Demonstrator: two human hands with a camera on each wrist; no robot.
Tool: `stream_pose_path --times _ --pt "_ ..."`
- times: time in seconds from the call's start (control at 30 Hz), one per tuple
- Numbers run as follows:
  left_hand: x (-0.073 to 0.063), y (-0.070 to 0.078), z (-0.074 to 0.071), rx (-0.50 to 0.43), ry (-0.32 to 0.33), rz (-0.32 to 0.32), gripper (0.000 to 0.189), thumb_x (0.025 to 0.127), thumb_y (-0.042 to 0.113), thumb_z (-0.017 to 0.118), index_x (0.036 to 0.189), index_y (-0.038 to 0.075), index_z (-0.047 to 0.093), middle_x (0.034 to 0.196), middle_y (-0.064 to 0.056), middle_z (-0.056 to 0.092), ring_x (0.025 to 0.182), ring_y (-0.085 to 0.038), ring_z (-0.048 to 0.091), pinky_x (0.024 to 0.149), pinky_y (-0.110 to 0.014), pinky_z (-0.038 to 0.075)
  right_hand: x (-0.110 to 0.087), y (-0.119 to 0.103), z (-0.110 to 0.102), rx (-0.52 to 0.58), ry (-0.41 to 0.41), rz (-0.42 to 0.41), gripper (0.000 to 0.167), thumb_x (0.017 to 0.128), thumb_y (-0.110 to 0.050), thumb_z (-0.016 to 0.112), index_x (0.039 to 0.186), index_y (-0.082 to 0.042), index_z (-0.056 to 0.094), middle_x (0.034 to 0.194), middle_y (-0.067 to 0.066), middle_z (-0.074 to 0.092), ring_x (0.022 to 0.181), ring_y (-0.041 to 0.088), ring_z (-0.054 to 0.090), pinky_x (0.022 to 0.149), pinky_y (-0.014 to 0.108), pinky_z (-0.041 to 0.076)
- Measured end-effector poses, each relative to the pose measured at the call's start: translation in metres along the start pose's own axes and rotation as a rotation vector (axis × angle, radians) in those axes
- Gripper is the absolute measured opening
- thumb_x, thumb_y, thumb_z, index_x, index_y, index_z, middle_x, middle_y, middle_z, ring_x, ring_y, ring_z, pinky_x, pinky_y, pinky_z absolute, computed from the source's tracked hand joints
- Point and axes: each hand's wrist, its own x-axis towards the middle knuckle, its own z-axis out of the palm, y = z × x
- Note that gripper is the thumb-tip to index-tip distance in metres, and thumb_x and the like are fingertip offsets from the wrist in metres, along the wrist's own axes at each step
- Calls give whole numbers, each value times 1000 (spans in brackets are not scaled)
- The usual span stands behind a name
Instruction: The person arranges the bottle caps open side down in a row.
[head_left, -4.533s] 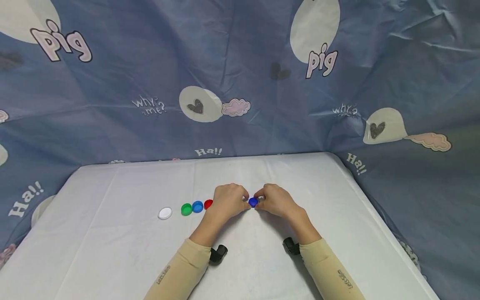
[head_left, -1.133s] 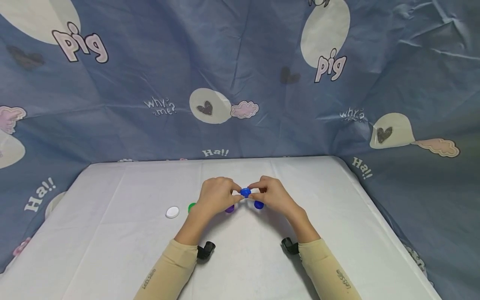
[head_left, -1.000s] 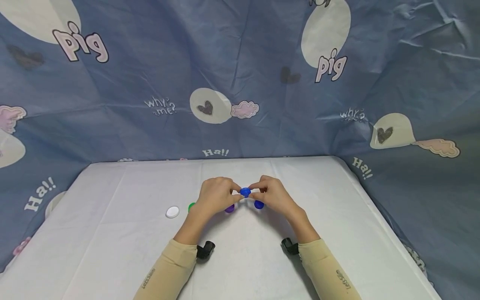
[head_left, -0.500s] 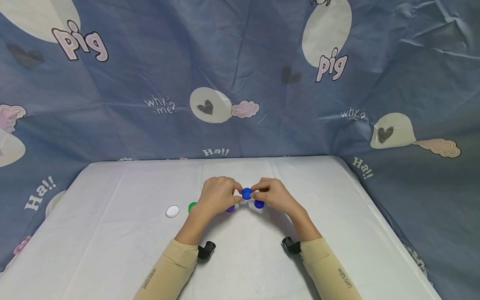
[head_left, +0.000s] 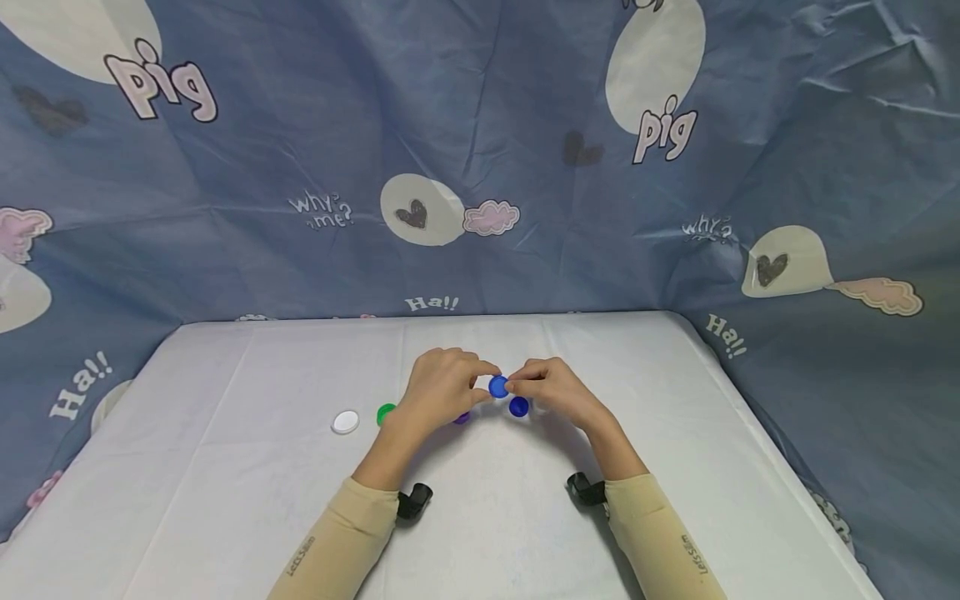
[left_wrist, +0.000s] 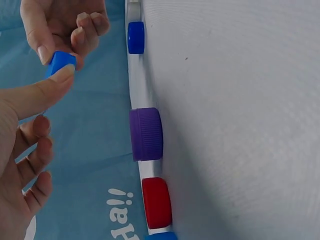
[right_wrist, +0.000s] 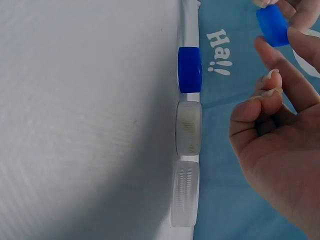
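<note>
A bright blue bottle cap (head_left: 498, 386) is held up between both hands, raised over the table and tilted. My left hand (head_left: 441, 387) pinches its left side with thumb and index finger, the other fingers loosely bent. On the opposite side, the thumb and fingers of my right hand (head_left: 561, 392) pinch it too. Just below the right fingers a dark blue cap (head_left: 518, 407) rests on the table. Beside the left hand sits a purple cap (left_wrist: 146, 134), mostly covered by that hand in the head view. A red cap (left_wrist: 157, 202) follows it in the left wrist view.
A green cap (head_left: 386, 413) and a flat white lid (head_left: 345, 422) lie to the left on the white-covered table (head_left: 247, 500). Past the dark blue cap, a cloudy white cap (right_wrist: 188, 128) and a clear ridged cap (right_wrist: 185, 193) show in the right wrist view. Patterned blue cloth (head_left: 315, 267) hangs behind.
Earlier both hands were at the dark blue cap on the table; now they hold the bright blue one above it. Over the last second that cap has turned and shifted slightly right.
</note>
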Motion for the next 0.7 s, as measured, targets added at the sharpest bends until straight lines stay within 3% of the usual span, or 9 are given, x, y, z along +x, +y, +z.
stream_pose_path --times 0.2,0.47,0.57,0.7 --pt "-1 0 0 -3 -4 -7 32 78 47 82 108 40 75 64 17 53 57 -4 44 53 -22 35 -1 -4 -3 5 -28 14 18 91 -20 70 102 -8 79 81 0 62 79 16 48 69 28 40" --pt "-1 -3 1 -54 -32 -46 32 77 53 81 105 39 76 65 18 54 58 -3 45 52 -23 35 -16 -30 -3 -4 -85 -5 22 90 -16 71 109 -5 77 84 8 63 75 17 46 68 27 38" --pt "-1 -4 -1 -106 -48 -83 32 77 55 80 104 39 77 65 17 52 58 -3 45 52 -24 35 -14 -25 -2 -22 -95 -24 25 89 -16 73 112 -8 76 83 6 61 75 17 47 68 27 38" --pt "-1 -7 -3 -146 -62 -118 30 77 56 79 103 39 77 65 16 51 58 -4 44 51 -25 34 -4 -8 1 -102 -41 -91 28 85 -23 78 112 -16 77 80 3 55 72 17 47 65 26 38"
